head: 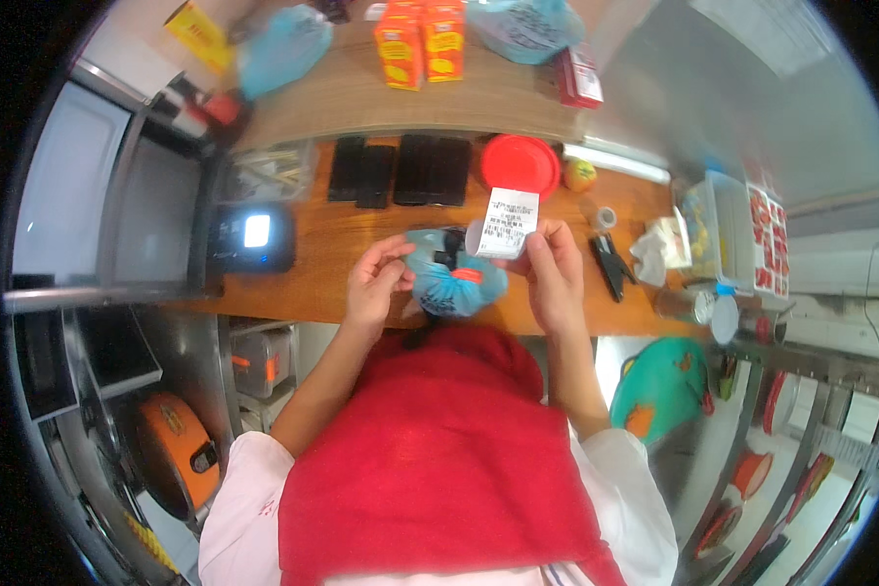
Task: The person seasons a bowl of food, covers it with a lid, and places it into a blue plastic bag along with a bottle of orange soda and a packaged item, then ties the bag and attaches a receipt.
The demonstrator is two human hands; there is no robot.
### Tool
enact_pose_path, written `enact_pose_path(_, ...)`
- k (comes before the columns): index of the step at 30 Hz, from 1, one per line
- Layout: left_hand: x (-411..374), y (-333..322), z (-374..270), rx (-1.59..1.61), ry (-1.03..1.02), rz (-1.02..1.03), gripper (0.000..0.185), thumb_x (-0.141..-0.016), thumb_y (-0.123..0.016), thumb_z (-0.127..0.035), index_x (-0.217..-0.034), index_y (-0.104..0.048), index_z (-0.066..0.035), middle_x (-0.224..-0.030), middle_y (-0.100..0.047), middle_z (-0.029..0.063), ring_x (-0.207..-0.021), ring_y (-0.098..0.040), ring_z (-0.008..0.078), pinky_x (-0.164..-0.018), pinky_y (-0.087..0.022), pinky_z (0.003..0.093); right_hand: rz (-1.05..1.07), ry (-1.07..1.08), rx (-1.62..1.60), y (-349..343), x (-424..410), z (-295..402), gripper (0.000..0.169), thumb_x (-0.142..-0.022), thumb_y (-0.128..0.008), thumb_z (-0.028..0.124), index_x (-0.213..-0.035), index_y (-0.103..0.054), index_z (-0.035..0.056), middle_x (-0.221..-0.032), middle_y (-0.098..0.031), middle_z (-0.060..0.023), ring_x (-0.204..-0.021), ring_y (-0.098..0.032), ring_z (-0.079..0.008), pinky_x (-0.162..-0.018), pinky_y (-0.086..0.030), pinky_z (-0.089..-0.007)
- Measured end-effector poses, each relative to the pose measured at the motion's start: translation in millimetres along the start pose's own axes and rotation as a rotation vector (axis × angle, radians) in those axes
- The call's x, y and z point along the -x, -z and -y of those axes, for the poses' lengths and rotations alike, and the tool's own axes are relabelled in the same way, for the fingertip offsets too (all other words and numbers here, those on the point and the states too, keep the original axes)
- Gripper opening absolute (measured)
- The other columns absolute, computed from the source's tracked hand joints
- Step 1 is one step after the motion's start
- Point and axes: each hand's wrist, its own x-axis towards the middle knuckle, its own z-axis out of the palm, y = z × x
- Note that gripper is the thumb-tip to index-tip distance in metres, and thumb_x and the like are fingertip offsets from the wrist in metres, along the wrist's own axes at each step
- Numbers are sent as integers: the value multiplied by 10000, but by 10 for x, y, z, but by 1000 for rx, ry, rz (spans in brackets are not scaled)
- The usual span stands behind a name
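Observation:
In my right hand (pixel 554 272) is a printed paper receipt (pixel 509 223), pinched at its lower right corner; its left edge curls. A blue plastic bag (pixel 454 282), gathered with a red tie (pixel 467 275), lies on the wooden counter (pixel 322 271) between my hands. A black item shows at the top of the bag. My left hand (pixel 381 282) is raised at the bag's left side with fingers bent; whether it grips anything is not clear. Behind the receipt sits a round red lid (pixel 520 165).
A black device with a lit panel (pixel 257 231) stands left. Black containers (pixel 432 170) line the back under a shelf (pixel 410 110) bearing orange cartons (pixel 399 51) and blue bags. A black stapler (pixel 609 267), a tissue pack (pixel 663 245) and a clear bin (pixel 725 227) are right.

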Motion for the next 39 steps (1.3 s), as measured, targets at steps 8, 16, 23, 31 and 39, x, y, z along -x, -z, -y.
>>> enact_pose_path(8, 448, 576, -971, -528, -677, -103, 470, -799, -643, 27, -1263, -592, -33, -1353, -613, 131, -1090, -640, 220, -1009, -502, 368, 95, -343, -279, -1366, -128, -539, 228, -1086, -461, 233, -1163, -488, 20, -1108, -657, -128, -921, -701, -193, -760, -652, -316)
enact_pose_path(16, 309, 1880, -697, -374, -276, -86, 57, -938, -665, -34, -989, -663, -10, -1049, -679, 45, -750, -609, 55, -675, -484, 219, 159, -596, -415, -2177, -503, -1311, 267, -1022, -568, 127, -1261, -555, 7, -1174, -657, -125, -1032, -683, -209, -911, -615, -330)
enact_pose_path(23, -235, 2974, -541, -1058, -545, -105, 361, -869, -588, -19, -1226, -634, -47, -1212, -663, 174, -1112, -622, 433, -992, -511, 461, 427, -276, 76, -2501, -988, -2239, 135, -920, -655, 1, -1020, -738, 40, -1030, -723, -24, -974, -646, -122, -858, -507, -259)
enact_pose_path(31, -464, 3302, -467, -1419, -572, 109, 455, -839, -614, -128, -1267, -608, 29, -1377, -568, 214, -1360, -467, 371, -1191, -292, 514, 284, -43, 378, -2570, -1071, -2931, 145, -925, -625, -38, -989, -741, 19, -1002, -728, -17, -953, -649, -120, -882, -508, -271)
enact_pose_path(39, -399, 3192, -370, -1537, -590, 47, 558, -906, -614, -333, -1377, -582, -36, -1461, -500, 237, -1411, -397, 399, -1184, -175, 632, 195, -119, 391, -2554, -995, -2931, 105, -953, -651, 4, -1010, -739, -2, -1001, -722, -7, -950, -627, -89, -869, -491, -240)
